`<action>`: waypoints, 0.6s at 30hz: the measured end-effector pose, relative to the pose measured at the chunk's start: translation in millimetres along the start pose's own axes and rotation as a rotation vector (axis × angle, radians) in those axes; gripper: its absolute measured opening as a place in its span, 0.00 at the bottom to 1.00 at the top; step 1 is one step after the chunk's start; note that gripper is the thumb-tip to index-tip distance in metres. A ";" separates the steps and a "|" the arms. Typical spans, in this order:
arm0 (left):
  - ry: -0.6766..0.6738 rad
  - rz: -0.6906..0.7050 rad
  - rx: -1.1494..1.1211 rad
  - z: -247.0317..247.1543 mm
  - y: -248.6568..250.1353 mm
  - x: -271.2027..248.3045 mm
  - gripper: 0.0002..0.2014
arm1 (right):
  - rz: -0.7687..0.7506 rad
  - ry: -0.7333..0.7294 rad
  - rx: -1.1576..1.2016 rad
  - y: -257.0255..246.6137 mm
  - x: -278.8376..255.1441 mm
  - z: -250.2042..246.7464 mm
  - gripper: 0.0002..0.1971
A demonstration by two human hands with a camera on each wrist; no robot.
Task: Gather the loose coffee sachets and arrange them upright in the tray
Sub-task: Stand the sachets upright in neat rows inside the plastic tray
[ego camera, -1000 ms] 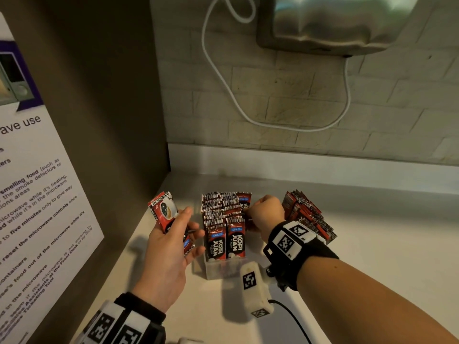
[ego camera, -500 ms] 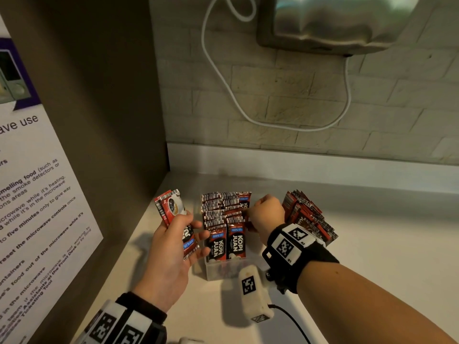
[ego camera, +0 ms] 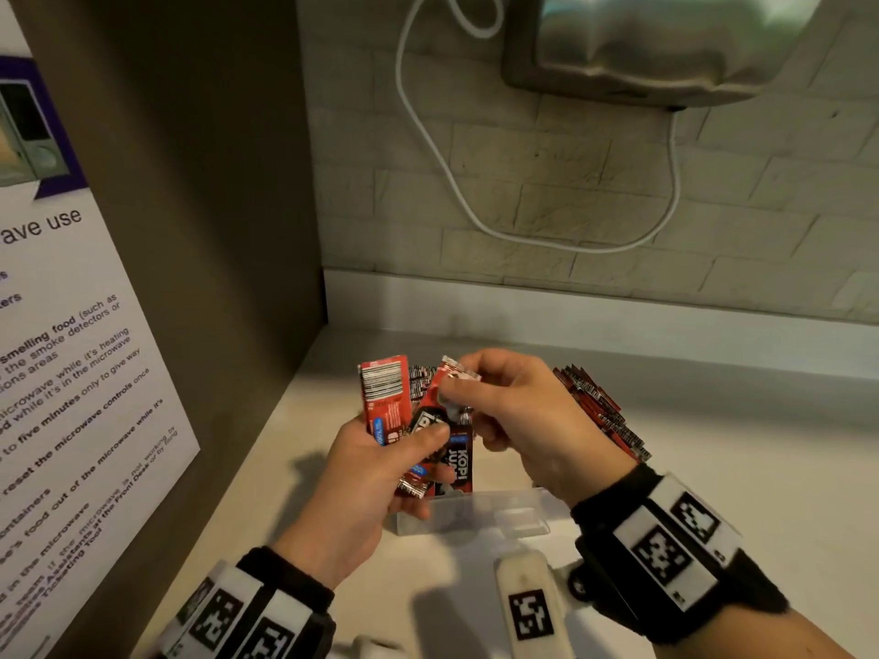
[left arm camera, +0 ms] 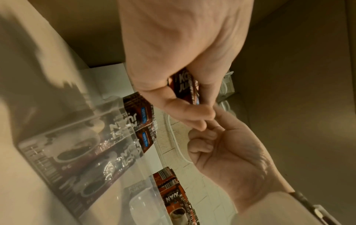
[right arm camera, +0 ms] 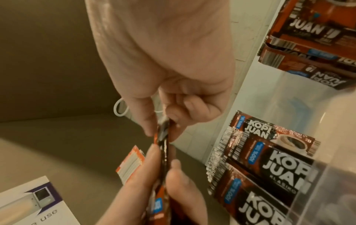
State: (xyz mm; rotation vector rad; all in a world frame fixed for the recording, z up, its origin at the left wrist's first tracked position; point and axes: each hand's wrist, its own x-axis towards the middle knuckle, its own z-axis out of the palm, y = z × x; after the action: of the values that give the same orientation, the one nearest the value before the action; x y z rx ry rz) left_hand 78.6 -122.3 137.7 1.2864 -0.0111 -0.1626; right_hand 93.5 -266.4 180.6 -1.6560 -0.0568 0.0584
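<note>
A pale bench (ego camera: pixel 713 492) runs to a brick-tiled wall (ego camera: pixel 594 183), a dark side panel with a microwave notice (ego camera: pixel 71 373) along its left edge. Above the tray, the left hand (ego camera: pixel 366 487) has its grip closed round a few loose sachets (ego camera: pixel 387 397). The right hand (ego camera: pixel 528 420) pinches the top of one sachet (ego camera: pixel 440 397) among them. The clear tray (ego camera: pixel 475 516), near the back left corner, holds upright sachets (right arm camera: pixel 269 164). Another sachet stack (ego camera: pixel 604 411) stands to its right.
</note>
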 end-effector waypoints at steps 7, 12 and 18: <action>0.124 0.064 -0.177 -7.1 3.3 4.1 0.13 | 0.064 -0.091 -0.123 6.0 -15.9 -28.1 0.08; 0.104 0.097 -0.106 3.9 -1.4 5.1 0.13 | 0.046 -0.236 -0.421 10.9 -23.9 -19.8 0.08; 0.207 0.058 -0.130 4.4 -2.5 7.3 0.10 | 0.057 0.051 -0.249 14.9 -7.8 -30.0 0.05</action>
State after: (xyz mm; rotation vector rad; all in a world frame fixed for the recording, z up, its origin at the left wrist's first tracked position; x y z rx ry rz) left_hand 85.1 -128.1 135.9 1.1668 0.1376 0.0201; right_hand 88.0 -298.1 168.3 -1.9070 0.0228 0.0541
